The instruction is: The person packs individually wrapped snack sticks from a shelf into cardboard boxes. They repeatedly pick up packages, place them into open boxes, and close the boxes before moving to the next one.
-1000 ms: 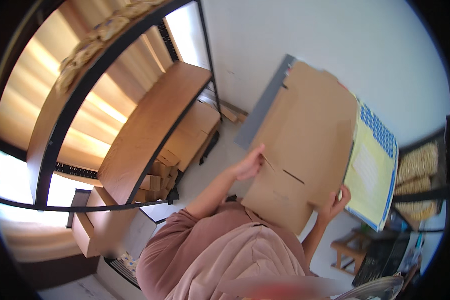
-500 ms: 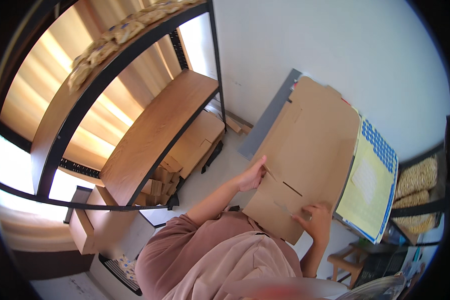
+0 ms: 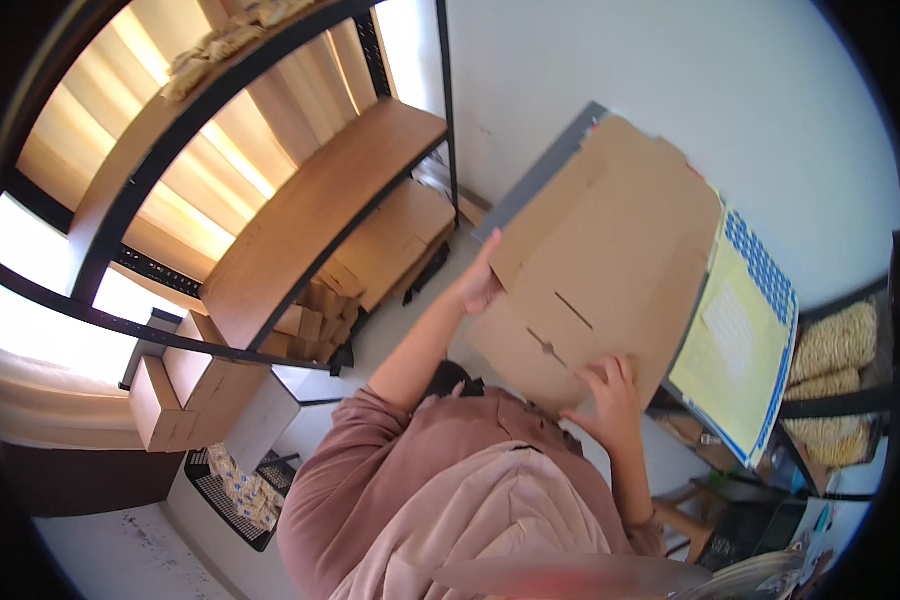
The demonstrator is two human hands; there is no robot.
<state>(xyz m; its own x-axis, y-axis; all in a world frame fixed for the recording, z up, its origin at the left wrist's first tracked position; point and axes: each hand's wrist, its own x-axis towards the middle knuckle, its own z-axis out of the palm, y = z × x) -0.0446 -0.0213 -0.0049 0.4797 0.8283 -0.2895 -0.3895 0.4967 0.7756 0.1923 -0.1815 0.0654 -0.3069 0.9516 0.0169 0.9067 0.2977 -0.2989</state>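
A large brown flattened cardboard box with slots cut in it lies tilted over a grey-edged table in front of me. My left hand grips its left edge, thumb uppermost and the other fingers partly hidden by the board. My right hand rests at the near right part of the cardboard, fingers spread and bent, fingertips at its surface. The near flap droops toward my body, with two slits across the board between my hands.
A yellow sheet with blue dots lies right of the cardboard. Packed bags sit on a rack at far right. A wooden shelf stands at left, with folded cardboard beneath. Boxes and a black tray are lower left.
My left hand has moved up along the cardboard's left edge. The near part of the board looks flatter, its flap no longer standing up. My right hand's fingers are more spread.
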